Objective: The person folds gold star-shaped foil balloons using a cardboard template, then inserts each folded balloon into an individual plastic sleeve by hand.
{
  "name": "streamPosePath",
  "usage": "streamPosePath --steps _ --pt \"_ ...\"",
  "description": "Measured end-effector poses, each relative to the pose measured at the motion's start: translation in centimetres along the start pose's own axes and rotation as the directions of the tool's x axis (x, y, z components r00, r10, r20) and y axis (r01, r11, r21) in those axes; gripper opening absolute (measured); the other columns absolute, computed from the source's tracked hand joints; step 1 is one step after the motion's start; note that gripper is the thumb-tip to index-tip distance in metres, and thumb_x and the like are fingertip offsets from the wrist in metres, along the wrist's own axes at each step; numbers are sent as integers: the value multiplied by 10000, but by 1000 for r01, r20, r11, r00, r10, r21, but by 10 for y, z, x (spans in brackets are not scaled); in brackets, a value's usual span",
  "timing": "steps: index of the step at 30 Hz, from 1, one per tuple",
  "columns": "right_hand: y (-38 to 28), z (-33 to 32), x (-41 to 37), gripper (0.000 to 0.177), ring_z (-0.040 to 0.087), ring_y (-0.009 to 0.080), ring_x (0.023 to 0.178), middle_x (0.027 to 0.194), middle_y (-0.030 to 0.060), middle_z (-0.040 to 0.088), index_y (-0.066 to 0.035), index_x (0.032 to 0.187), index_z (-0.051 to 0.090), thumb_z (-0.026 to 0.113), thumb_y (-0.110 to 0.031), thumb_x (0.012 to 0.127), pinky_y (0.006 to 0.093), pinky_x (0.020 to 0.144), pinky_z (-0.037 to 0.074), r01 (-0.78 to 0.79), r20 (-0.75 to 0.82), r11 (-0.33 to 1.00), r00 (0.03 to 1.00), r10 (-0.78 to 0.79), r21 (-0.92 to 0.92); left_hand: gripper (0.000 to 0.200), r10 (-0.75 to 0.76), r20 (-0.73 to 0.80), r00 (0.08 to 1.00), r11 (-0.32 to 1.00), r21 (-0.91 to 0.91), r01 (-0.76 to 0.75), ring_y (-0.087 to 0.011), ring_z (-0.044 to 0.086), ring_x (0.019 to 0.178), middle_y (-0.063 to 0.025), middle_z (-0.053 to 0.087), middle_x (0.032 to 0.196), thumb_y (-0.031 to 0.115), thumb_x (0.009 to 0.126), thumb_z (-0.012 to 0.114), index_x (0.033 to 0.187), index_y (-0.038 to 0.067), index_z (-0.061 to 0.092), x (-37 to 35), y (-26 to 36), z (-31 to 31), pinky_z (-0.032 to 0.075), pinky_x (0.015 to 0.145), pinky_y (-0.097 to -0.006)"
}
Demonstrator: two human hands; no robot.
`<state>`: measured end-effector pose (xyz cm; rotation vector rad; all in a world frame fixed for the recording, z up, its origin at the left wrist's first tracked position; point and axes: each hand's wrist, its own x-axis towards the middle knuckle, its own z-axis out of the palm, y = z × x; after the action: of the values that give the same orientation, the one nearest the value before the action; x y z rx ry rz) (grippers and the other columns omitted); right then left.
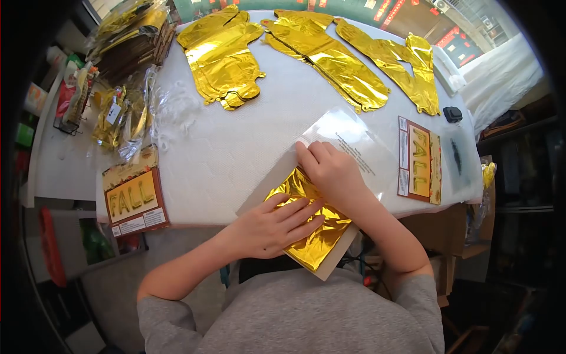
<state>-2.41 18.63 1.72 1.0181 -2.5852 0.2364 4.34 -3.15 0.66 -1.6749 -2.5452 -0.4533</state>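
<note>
A folded gold foil balloon [318,248] lies on a sheet of card [345,242] at the table's near edge, just in front of my body. My left hand [274,226] rests flat on the foil with its fingers spread. Just beyond, my right hand [331,174] is closed, its fingers curled down at the edge of a clear plastic bag [336,127] with printed text. The bag stretches away across the table from the foil. The right fingertips are partly hidden, but they seem to grip the bag's film.
Flat gold foil balloons [221,56] lie along the far side of the white padded table [206,153]. FALL header cards sit at left [132,197] and right [420,162]. Packaged foil bags [127,35] are stacked at far left. A small black object [452,114] lies at right.
</note>
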Motion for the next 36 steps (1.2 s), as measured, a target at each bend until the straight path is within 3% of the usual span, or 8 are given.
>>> streamPosePath --steps 4,6,10,18,25,31,34,36 --pt "-9 -22 9 388 682 229 831 910 84 631 33 1167 657 722 -97 808 318 669 577 61 127 994 991 -49 -95 726 15 1 1000 999 46 -15 -241 516 1419 -82 525 1585 305 887 658 1578 158 491 0 0 2 391 1155 -429" --pt "-13 -29 13 286 685 215 817 878 78 616 2 1047 655 710 -89 782 318 669 585 66 273 989 962 -28 -132 677 20 11 1000 998 65 -20 -242 509 1425 -83 541 1562 285 927 628 1577 154 494 0 0 0 394 1154 -429" --pt "-17 -28 7 220 681 212 795 853 77 595 -26 970 637 705 -92 772 323 644 576 56 270 990 963 -19 -128 625 25 -27 999 996 82 -22 -243 511 1419 -84 551 1548 268 972 588 1577 147 491 1 0 1 396 1156 -433" --pt "-27 -21 -11 210 637 219 753 826 71 550 -38 902 588 715 -115 754 319 650 544 95 -5 995 995 -95 18 539 114 67 991 990 71 -119 -254 498 1423 -107 568 1510 252 1017 545 1541 127 516 2 -10 0 373 1189 -459" --pt "-16 -50 -55 213 646 221 747 833 64 556 -36 966 618 724 -116 800 328 660 554 -19 132 1000 991 19 4 562 76 50 996 996 43 -78 -263 423 1484 -124 465 1582 262 1012 556 1554 123 505 5 -6 6 330 1225 -473" --pt "-16 -45 -58 177 652 186 742 825 45 573 -68 906 604 708 -132 779 302 642 534 127 29 991 991 -128 39 569 129 5 992 987 95 -129 -256 424 1458 -102 494 1513 254 1008 553 1556 105 504 9 -9 13 310 1225 -469" --pt "-11 -47 -56 144 673 220 737 823 55 592 -65 920 630 729 -136 843 320 638 543 62 63 986 995 -72 156 589 149 16 989 976 158 -149 -239 472 1367 -79 513 1459 268 988 582 1548 102 504 10 -12 14 327 1197 -459" --pt "-4 -44 -62 181 692 274 744 872 96 643 -47 1054 700 753 -108 893 366 639 561 -120 126 927 989 79 356 680 131 59 990 975 173 -140 -226 492 1305 -57 522 1442 336 929 664 1548 107 498 10 -13 10 349 1158 -448"
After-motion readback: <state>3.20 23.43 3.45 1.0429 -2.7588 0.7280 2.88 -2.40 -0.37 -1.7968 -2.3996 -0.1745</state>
